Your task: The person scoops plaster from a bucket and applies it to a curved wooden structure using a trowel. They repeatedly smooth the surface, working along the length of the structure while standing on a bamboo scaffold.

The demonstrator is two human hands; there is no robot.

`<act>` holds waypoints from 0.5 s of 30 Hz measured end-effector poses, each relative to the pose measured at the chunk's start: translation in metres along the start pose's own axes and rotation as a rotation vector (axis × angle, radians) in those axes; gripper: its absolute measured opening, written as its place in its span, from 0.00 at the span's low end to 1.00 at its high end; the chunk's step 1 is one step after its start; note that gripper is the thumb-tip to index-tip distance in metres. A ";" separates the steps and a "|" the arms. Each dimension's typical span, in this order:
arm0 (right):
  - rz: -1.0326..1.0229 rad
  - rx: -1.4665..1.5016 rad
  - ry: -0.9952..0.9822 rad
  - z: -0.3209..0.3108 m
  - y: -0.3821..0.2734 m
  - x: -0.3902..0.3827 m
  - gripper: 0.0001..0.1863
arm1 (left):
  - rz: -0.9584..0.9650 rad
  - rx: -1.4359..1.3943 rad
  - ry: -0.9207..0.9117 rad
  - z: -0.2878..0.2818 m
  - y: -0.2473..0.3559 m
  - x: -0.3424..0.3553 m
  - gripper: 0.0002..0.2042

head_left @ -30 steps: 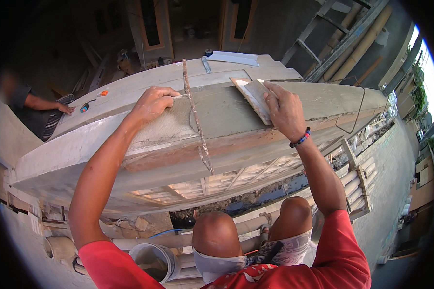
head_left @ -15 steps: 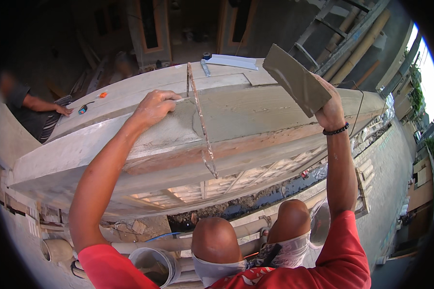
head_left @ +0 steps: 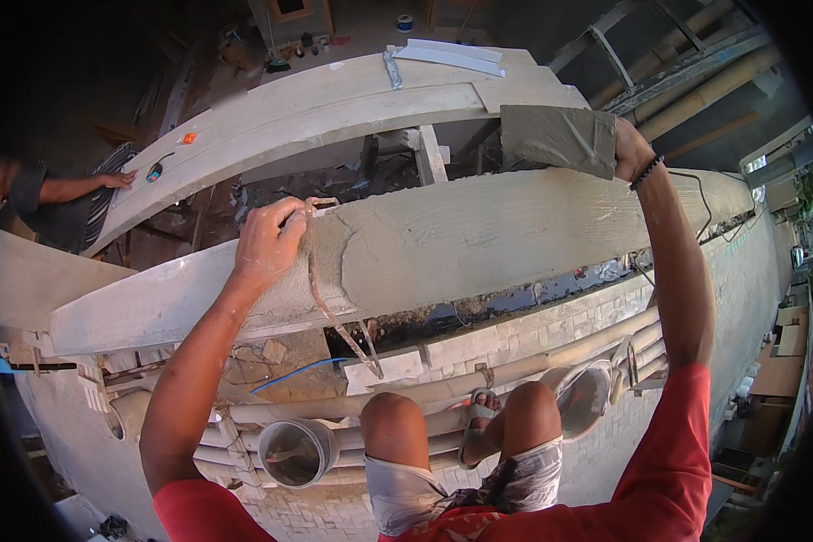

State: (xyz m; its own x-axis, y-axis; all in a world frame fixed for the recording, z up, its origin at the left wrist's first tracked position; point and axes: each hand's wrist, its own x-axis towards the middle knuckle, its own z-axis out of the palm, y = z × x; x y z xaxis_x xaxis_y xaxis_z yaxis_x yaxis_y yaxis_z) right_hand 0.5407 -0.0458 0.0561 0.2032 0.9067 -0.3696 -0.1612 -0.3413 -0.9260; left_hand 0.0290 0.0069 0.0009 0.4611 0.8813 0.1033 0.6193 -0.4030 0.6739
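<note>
My left hand (head_left: 269, 242) is closed at the top end of a rusty bent metal rod (head_left: 320, 287), which crosses the concrete beam (head_left: 167, 294) and hangs past its near edge. Grey mortar (head_left: 497, 221) coats the beam's top to the right, with a rough patch beside the rod. In my right hand (head_left: 634, 152) is a rectangular plastering float (head_left: 551, 140), its face smeared with wet mortar. It is tilted up over the beam's far edge. My right fingers are partly hidden behind it.
Beyond a gap lies a pale curved ledge (head_left: 334, 104) with white angle strips (head_left: 450, 56) and a tape measure (head_left: 154, 171). Another person's hand (head_left: 117, 180) rests there. Bamboo poles (head_left: 361, 405) and buckets (head_left: 298, 453) are below me; a ladder (head_left: 610, 54) leans far right.
My view has tipped, showing the gap behind the beam. The rod has shifted left of the mortar's edge with my left hand. The float has turned from slanted to nearly level.
</note>
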 end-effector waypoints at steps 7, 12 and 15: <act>0.279 -0.131 -0.024 0.029 -0.001 0.023 0.16 | -0.013 0.155 -0.025 0.008 -0.003 0.005 0.15; 0.373 -0.133 -0.024 0.052 -0.001 0.034 0.16 | -0.037 0.146 -0.074 0.002 0.006 0.008 0.14; 0.394 -0.077 -0.139 0.063 0.000 0.042 0.15 | -0.034 0.145 -0.112 0.000 0.006 0.011 0.12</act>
State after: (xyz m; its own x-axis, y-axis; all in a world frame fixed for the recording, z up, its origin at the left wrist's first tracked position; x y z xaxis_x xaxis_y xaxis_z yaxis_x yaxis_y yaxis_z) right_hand 0.4882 0.0079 0.0456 0.0074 0.7263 -0.6873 -0.1264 -0.6811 -0.7212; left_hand 0.0373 0.0143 0.0064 0.5010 0.8654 -0.0049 0.7171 -0.4120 0.5622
